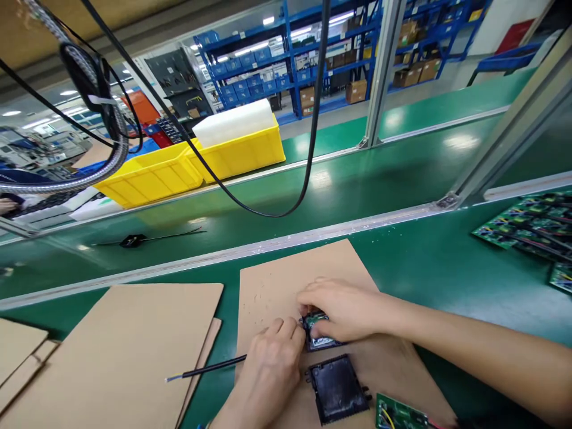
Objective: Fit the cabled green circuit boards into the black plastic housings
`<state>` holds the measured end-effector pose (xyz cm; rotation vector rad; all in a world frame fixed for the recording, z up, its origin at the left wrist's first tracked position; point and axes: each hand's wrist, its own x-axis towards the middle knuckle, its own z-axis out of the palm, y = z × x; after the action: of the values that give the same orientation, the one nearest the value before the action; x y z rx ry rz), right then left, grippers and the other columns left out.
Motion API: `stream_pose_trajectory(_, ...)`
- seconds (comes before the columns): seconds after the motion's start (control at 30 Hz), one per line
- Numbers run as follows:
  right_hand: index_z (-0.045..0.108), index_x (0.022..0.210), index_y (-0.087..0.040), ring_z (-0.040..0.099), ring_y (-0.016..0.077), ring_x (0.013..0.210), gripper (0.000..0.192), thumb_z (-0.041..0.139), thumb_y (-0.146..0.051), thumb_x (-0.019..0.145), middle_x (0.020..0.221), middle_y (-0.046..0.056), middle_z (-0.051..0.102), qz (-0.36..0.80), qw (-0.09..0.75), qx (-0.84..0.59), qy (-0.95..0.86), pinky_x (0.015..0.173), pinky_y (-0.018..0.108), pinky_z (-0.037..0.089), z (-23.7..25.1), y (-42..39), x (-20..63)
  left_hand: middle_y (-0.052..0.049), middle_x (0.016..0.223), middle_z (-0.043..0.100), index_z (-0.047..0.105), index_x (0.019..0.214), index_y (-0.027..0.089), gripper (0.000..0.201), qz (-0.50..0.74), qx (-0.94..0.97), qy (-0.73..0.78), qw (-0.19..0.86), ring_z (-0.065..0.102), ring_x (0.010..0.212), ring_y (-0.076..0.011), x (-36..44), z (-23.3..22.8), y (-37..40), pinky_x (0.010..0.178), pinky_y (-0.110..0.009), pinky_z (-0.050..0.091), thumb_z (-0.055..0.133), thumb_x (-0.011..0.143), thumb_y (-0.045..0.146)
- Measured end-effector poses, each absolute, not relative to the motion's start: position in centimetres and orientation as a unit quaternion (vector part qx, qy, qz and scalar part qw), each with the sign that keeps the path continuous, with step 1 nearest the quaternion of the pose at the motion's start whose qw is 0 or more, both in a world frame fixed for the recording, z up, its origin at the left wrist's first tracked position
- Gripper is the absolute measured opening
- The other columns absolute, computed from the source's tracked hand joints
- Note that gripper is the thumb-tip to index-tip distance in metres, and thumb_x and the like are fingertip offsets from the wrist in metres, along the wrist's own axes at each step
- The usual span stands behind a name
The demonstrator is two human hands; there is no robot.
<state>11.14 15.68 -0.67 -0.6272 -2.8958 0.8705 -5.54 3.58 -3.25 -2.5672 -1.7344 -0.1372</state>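
On cardboard sheet (277, 280), both hands grip module (318, 333).

We are in an electronics factory: a green conveyor belt (357, 179) runs past our bench, with yellow parts bins (196, 164), blue warehouse shelving (313, 65) stacked with boxes, and green circuit boards (531, 229).

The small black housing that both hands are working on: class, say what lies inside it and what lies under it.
Inside the small black housing a green circuit board shows. Brown cardboard sheet lies under it. The right hand and left hand cover the rest.
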Motion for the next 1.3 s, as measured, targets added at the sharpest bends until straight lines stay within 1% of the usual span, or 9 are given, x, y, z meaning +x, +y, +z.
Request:
stream_pose_trajectory(0.13,0.061,0.084,-0.020,0.059,0.0229,0.084,0.031,0.084,-0.033,0.067,0.082,0.000,0.065,0.281,-0.040,-0.222,-0.933,0.060,0.027,0.037,-1.2,16.5,8.8,-0.002,0.080,0.060,0.060,0.089,0.020,0.033,-0.063,-0.829,-0.555,-0.002,0.056,0.071,-0.0210,-6.4,-4.0,3.7,0.059,-0.032,0.046,0.041,0.080,-0.006)
stream_pose_trajectory(0.3,0.063,0.083,-0.021,0.061,0.0223,0.082,0.026,0.080,-0.038,0.073,0.081,0.000,0.066,0.281,-0.018,-0.225,-0.933,0.061,0.028,0.038,-2.3,16.7,9.0,-0.004,0.084,0.060,0.061,0.089,0.020,0.020,-0.077,-0.827,-0.556,-0.042,0.057,0.078,-0.0216,-6.8,-3.2,4.5,0.069,-0.035,0.050,0.043,0.093,0.010)
stream_pose_trajectory(0.4,0.065,0.095,-0.020,0.060,0.0222,0.094,0.028,0.072,-0.045,0.083,0.095,0.003,0.067,0.277,0.024,-0.231,-0.932,0.074,0.029,0.043,-1.5,16.0,11.4,-0.007,0.089,0.058,0.058,0.093,0.017,0.019,-0.098,-0.830,-0.546,-0.057,0.055,0.081,-0.0232,-6.1,-1.5,4.6,0.072,-0.039,0.049,0.041,0.093,0.011)
stream_pose_trajectory(0.5,0.062,0.110,-0.016,0.057,0.0244,0.101,0.042,0.074,-0.045,0.082,0.105,0.008,0.065,0.264,0.076,-0.238,-0.932,0.085,0.033,0.044,-0.4,15.1,14.2,-0.008,0.096,0.058,0.057,0.101,0.017,0.023,-0.118,-0.861,-0.484,-0.106,0.053,0.087,-0.0244,-5.1,-0.2,4.5,0.077,-0.041,0.048,0.040,0.090,0.009)
stream_pose_trajectory(0.63,0.064,0.105,-0.013,0.056,0.0265,0.096,0.045,0.081,-0.038,0.071,0.098,0.010,0.062,0.252,0.047,-0.253,-0.933,0.085,0.037,0.045,-0.3,14.3,16.0,-0.009,0.118,0.059,0.051,0.127,0.016,0.041,-0.080,-0.899,-0.396,-0.167,0.053,0.105,-0.0251,-4.5,-0.5,5.4,0.092,-0.042,0.043,0.046,0.086,0.013)
stream_pose_trajectory(0.8,0.064,0.097,-0.013,0.055,0.0240,0.092,0.034,0.077,-0.028,0.069,0.094,0.007,0.059,0.240,0.039,-0.244,-0.939,0.083,0.036,0.047,-1.2,14.4,15.4,-0.006,0.137,0.054,0.049,0.133,0.015,0.043,-0.035,-0.927,-0.347,-0.142,0.048,0.121,-0.0252,-5.5,-1.9,6.9,0.103,-0.042,0.034,0.045,0.090,0.016)
stream_pose_trajectory(1.0,0.062,0.093,-0.015,0.056,0.0230,0.090,0.032,0.078,-0.025,0.067,0.092,0.006,0.060,0.270,0.021,-0.234,-0.934,0.078,0.033,0.047,-1.0,15.1,14.9,-0.005,0.131,0.059,0.051,0.131,0.017,0.040,-0.037,-0.924,-0.341,-0.169,0.049,0.121,-0.0259,-6.4,-1.6,7.2,0.099,-0.042,0.037,0.046,0.091,0.018)
stream_pose_trajectory(1.17,0.058,0.115,-0.016,0.055,0.0227,0.102,0.046,0.077,-0.028,0.074,0.108,0.006,0.061,0.329,0.070,-0.253,-0.907,0.089,0.032,0.043,-0.8,14.5,17.1,-0.006,0.129,0.060,0.047,0.137,0.016,0.048,-0.065,-0.910,-0.368,-0.181,0.051,0.115,-0.0252,-6.4,-2.1,6.5,0.098,-0.040,0.042,0.046,0.089,0.014)
stream_pose_trajectory(1.3,0.058,0.092,-0.017,0.055,0.0197,0.079,0.011,0.062,-0.027,0.088,0.087,0.003,0.061,0.310,0.042,-0.376,-0.872,0.069,0.031,0.042,-0.6,13.2,19.2,-0.008,0.129,0.060,0.048,0.137,0.014,0.051,-0.069,-0.908,-0.367,-0.192,0.052,0.114,-0.0250,-6.4,-2.4,6.1,0.102,-0.039,0.042,0.047,0.086,0.011)
